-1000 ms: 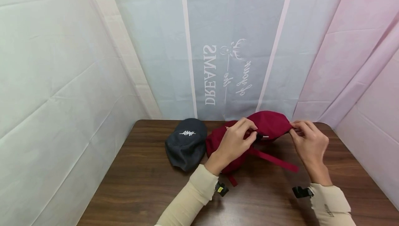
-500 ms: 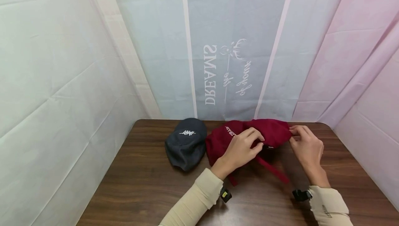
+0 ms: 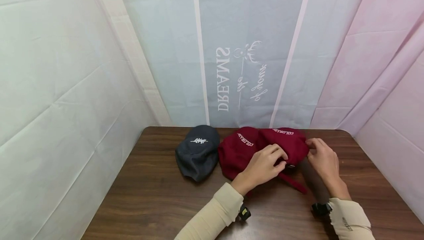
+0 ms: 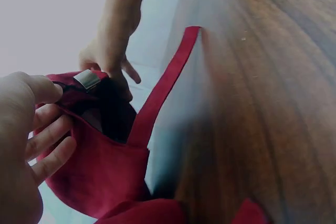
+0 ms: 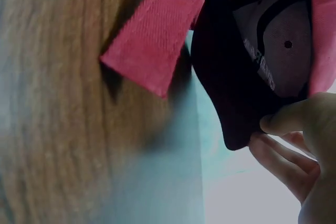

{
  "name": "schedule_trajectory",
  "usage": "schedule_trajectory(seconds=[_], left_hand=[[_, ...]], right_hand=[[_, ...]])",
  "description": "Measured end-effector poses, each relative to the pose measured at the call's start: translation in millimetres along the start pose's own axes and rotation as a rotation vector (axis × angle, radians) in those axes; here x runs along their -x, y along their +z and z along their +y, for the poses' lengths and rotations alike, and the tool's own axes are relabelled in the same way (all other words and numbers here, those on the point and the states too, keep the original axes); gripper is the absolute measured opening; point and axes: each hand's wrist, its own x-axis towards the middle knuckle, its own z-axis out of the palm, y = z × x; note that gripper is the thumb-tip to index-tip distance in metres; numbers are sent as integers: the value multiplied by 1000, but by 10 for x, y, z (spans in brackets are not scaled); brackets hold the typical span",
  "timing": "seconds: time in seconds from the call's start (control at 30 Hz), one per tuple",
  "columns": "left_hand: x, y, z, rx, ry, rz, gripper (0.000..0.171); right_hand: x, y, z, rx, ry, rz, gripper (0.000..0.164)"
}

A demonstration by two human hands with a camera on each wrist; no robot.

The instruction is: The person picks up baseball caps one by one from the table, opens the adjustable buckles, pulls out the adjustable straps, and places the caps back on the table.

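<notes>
On the right stands a dark red cap (image 3: 286, 142) with white COLORADO lettering at its back edge; both hands are on it. My left hand (image 3: 265, 164) pinches its near rim, and the left wrist view shows the thumb beside a metal buckle (image 4: 87, 80). My right hand (image 3: 324, 161) pinches the cap's right edge; in the right wrist view, thumb and fingers grip the dark underside of the brim (image 5: 231, 114). A loose red strap (image 4: 167, 85) hangs from the cap. Directly left of it sits another red COLORADO cap (image 3: 232, 155), partly behind my left forearm.
A dark grey cap (image 3: 197, 155) with white lettering lies left of the red caps, against the first one. All stand along the far edge of the brown wooden table (image 3: 145, 199). Pale fabric curtains (image 3: 179, 48) rise behind and at both sides.
The right red cap has come down and tipped toward me, and its lettering now shows. Both hands moved down with it, the left one also slightly right. The grey cap stayed put.
</notes>
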Motion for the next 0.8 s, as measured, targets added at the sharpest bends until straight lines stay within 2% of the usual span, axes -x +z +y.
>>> schedule_trajectory(seconds=[0.17, 0.27, 0.4, 0.57, 0.8], left_hand=[[47, 109, 7, -15, -15, -72, 7], [79, 159, 0, -24, -23, -133, 10], [114, 188, -17, -12, -43, -178, 13], [132, 181, -38, 3, -63, -171, 14], [152, 172, -70, -9, -67, -170, 17]], right_hand=[[47, -4, 72, -20, 90, -238, 30], [71, 1, 120, -13, 126, -338, 30], [86, 8, 150, -21, 167, -369, 28], [94, 5, 160, -39, 216, -385, 28], [109, 16, 163, -32, 242, -400, 29]])
